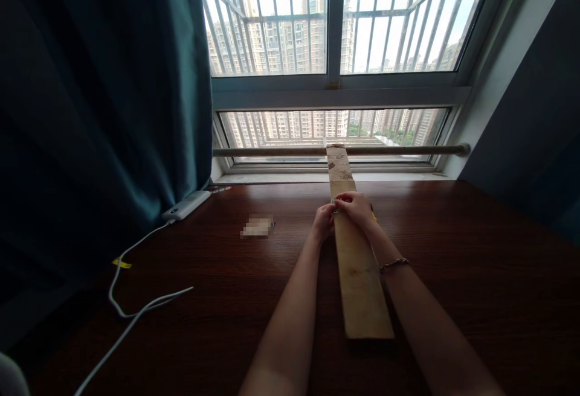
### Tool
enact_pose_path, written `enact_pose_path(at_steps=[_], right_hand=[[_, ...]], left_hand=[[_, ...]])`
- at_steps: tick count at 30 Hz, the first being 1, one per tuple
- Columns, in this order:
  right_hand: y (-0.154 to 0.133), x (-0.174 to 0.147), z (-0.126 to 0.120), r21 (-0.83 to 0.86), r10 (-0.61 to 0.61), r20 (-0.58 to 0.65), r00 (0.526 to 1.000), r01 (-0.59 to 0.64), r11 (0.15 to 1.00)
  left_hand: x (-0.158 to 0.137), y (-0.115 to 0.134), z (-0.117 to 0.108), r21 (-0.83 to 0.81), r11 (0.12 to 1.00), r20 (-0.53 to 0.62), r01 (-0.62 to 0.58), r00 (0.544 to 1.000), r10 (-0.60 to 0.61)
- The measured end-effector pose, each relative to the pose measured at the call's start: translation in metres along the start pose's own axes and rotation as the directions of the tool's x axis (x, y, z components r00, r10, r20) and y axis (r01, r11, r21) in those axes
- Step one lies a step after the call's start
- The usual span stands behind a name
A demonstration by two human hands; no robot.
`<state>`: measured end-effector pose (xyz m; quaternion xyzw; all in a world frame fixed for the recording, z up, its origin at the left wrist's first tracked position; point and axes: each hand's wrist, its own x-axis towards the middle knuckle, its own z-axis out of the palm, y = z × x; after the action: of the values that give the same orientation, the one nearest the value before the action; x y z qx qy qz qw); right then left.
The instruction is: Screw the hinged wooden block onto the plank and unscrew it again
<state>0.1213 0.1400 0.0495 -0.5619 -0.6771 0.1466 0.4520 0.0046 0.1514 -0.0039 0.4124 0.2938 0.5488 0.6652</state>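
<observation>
Head view has both hands meeting over a long wooden board (362, 287), which lies on the dark red-brown tabletop (217, 335) and runs away from the near side, its far end covering part of a horizontal rail (281, 152) below the window (272, 22). The right hand (356, 207) rests above the board, its grip pinching a small shiny piece (336, 204), too small to make out from here. From the left edge the left hand (323, 221) comes up to that same piece; I can't tell whether its grip is closed on it. Over to the left lies a blurred pale item (257, 227), and farther left, beside the blue curtain (136, 82), a white oblong device (186, 206) trails a white cable (111, 290) toward the near side
</observation>
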Motion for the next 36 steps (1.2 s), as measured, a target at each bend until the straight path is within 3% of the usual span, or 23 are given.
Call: enact_pose_path(at_steps=[4, 16, 23, 26, 30, 36], right_hand=[[-0.004, 0.000, 0.002, -0.093, -0.013, -0.030, 0.999, 0.010, 0.996], [-0.004, 0.000, 0.003, -0.030, -0.036, -0.055, 0.998, 0.034, 0.999], [0.000, 0.004, 0.004, 0.312, -0.064, -0.070, 0.995, 0.083, 0.946], [0.001, 0.004, 0.004, 0.516, 0.056, -0.156, 0.986, 0.033, 0.856], [0.001, 0.001, 0.001, 0.688, 0.280, -0.196, 0.940, -0.072, 0.722], [-0.023, -0.006, -0.015, 0.803, 0.414, -0.196, 0.889, -0.096, 0.588]], left_hand=[[-0.001, 0.002, 0.002, -0.003, 1.000, -0.025, -0.001, 1.000, 0.001], [0.003, -0.002, 0.000, 0.026, 1.000, -0.044, 0.014, 0.999, -0.013], [0.001, -0.002, 0.002, 0.069, 0.997, -0.067, -0.026, 0.997, 0.030], [0.002, -0.004, 0.001, 0.063, 0.997, -0.052, -0.040, 0.998, 0.043], [0.004, -0.008, -0.002, 0.042, 0.997, -0.087, -0.066, 0.994, 0.069], [0.004, -0.002, -0.006, 0.057, 0.981, -0.277, -0.187, 0.941, 0.195]])
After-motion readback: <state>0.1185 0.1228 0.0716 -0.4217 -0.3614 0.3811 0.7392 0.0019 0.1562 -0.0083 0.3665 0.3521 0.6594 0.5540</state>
